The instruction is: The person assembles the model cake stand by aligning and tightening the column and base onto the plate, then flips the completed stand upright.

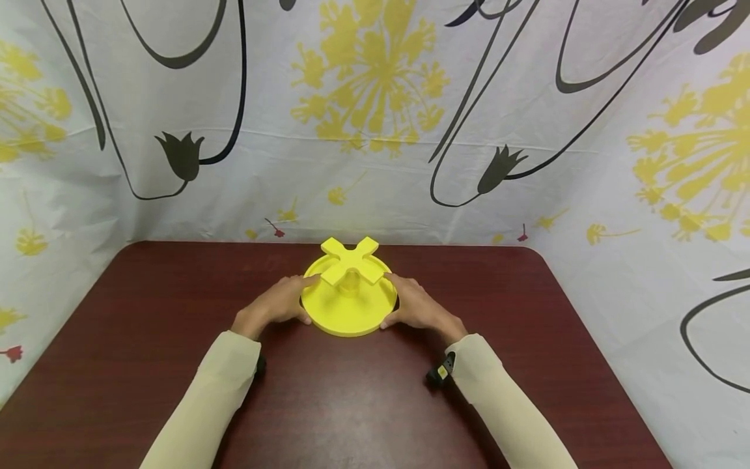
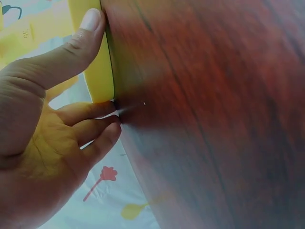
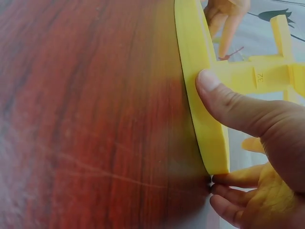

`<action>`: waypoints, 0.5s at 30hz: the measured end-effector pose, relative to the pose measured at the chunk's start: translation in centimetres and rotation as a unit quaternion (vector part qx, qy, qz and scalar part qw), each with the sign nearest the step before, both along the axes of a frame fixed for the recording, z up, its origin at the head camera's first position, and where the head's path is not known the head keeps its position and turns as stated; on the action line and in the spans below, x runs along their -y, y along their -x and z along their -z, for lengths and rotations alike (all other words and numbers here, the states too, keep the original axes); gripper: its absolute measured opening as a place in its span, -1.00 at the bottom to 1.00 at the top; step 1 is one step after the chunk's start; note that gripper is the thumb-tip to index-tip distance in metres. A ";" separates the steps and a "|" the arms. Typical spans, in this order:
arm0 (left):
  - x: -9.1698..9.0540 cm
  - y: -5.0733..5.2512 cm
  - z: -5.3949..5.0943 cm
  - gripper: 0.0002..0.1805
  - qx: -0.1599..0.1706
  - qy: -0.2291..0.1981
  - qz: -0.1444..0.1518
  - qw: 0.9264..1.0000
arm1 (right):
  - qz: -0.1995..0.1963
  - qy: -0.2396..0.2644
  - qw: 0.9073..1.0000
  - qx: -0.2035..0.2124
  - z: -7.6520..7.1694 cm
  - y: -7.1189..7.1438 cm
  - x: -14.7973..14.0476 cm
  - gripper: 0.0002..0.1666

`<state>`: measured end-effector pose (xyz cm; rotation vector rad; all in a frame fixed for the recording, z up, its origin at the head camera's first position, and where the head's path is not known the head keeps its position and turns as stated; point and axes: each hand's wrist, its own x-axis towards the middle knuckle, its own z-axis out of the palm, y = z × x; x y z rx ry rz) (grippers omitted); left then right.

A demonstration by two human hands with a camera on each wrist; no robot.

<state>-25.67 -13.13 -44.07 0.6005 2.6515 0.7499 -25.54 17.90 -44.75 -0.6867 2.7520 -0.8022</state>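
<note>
A bright yellow round base [image 1: 340, 317] with a short post and an X-shaped cross on top lies flat on the table near its far edge. My left hand [image 1: 281, 301] grips the left side of its rim, and my right hand [image 1: 415, 305] grips the right side. In the left wrist view the thumb [image 2: 81, 40] presses the rim's side wall while other fingertips touch farther round it. The right wrist view shows the same hold, thumb [image 3: 224, 98] against the rim [image 3: 193, 52]; the number 32 is on the post [image 3: 264, 77]. Some fingertips are hidden.
The dark red wood-grain table [image 1: 351, 404] has rounded far corners. Behind and beside it hangs a white cloth [image 1: 263, 182] with yellow flowers and dark stems. Black wrist cameras [image 1: 441, 372] sit at the sleeve cuffs.
</note>
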 end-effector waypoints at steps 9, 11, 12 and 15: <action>0.8 0.2 -0.2 0.03 0.012 -0.047 0.004 0.999 | 0.028 0.031 0.998 0.052 -1.1 0.0 -0.5 0.22; 1.1 0.2 -0.3 0.01 0.013 -0.060 0.006 0.998 | 0.023 0.043 0.997 0.060 -1.2 -0.1 -0.8 0.19; 1.3 0.1 -0.3 -0.01 0.015 -0.069 0.007 0.997 | 0.021 0.051 0.996 0.064 -1.2 -0.1 -0.9 0.18; 1.8 -0.1 -0.5 -0.10 0.025 -0.101 0.004 0.995 | 0.014 0.085 0.994 0.074 -1.4 -0.2 -1.3 0.12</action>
